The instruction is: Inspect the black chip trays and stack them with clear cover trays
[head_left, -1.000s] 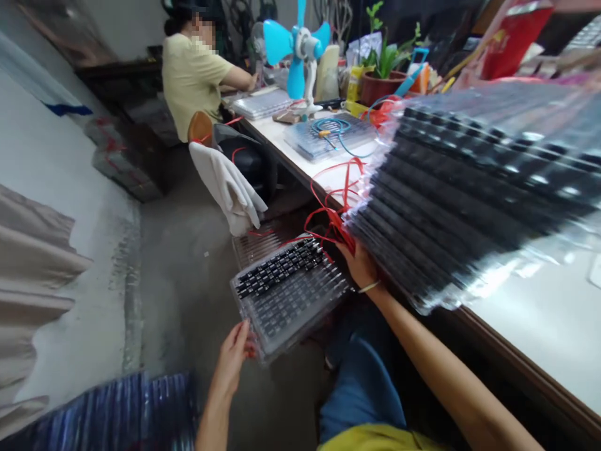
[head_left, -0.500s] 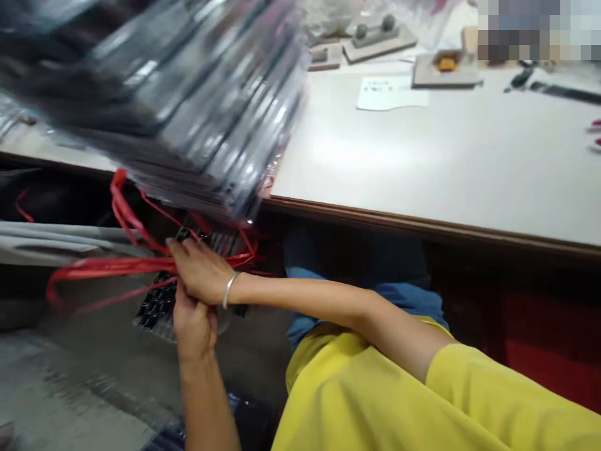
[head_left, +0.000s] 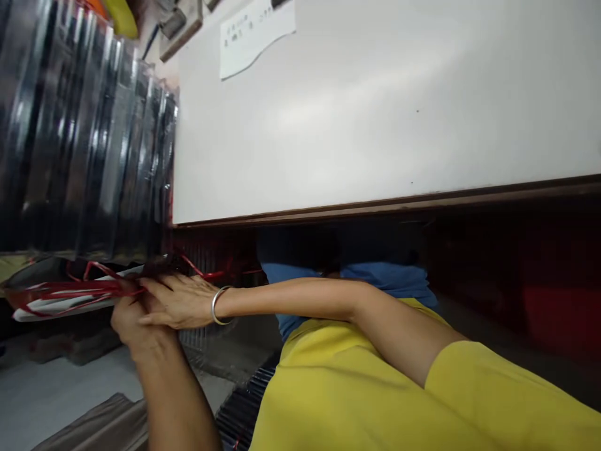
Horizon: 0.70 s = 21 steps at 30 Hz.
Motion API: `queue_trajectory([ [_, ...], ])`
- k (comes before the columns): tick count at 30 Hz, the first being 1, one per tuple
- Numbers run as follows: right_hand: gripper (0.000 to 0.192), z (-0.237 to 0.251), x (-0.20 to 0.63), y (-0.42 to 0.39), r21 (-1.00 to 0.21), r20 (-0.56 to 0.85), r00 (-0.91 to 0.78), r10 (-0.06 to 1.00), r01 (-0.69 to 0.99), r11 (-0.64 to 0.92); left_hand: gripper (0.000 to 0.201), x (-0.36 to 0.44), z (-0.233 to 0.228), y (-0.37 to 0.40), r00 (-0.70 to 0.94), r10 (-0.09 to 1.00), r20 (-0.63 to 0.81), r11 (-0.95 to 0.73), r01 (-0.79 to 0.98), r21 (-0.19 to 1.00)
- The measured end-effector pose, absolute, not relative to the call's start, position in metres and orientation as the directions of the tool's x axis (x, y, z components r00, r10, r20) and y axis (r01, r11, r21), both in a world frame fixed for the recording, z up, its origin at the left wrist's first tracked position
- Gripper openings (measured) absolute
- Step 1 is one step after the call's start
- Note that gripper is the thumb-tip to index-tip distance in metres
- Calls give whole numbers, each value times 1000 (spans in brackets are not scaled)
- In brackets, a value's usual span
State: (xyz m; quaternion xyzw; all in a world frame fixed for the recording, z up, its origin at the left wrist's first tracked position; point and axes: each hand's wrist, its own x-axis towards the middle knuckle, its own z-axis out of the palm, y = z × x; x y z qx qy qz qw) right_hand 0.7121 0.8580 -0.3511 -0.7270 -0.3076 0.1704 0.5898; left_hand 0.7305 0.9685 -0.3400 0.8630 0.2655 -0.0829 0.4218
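Since a second ago both hands have met below the table (head_left: 375,125) edge, right hand (head_left: 181,302) fingers flat over the left hand (head_left: 134,326), pinching red string (head_left: 70,291) running leftward under the tray stack (head_left: 84,144).

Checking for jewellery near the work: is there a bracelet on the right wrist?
Yes, a thin silver bangle circles the wrist behind the right hand.
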Motion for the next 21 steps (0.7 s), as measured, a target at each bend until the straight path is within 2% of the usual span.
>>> queue_trajectory([
  [2,65,-358,709,853,-936,160,738,655,324,-137,36,734,-334,969,824,528,-206,-403,457,793],
  [4,59,-360,704,844,-912,180,726,664,376,-164,36,735,-330,968,769,627,-119,-297,378,877],
  [9,57,-349,669,810,-825,225,750,622,486,-287,33,730,-314,964,690,709,-144,-94,295,951],
  [11,48,-345,650,798,-806,271,743,612,523,-278,30,729,-302,965,667,737,-113,-79,251,965],
  [14,28,-343,627,788,-807,303,695,652,551,-212,28,729,-279,969,627,777,-50,-97,198,975],
  [21,18,-347,612,781,-792,256,544,799,592,-150,30,741,-247,980,613,787,67,-214,170,962],
])
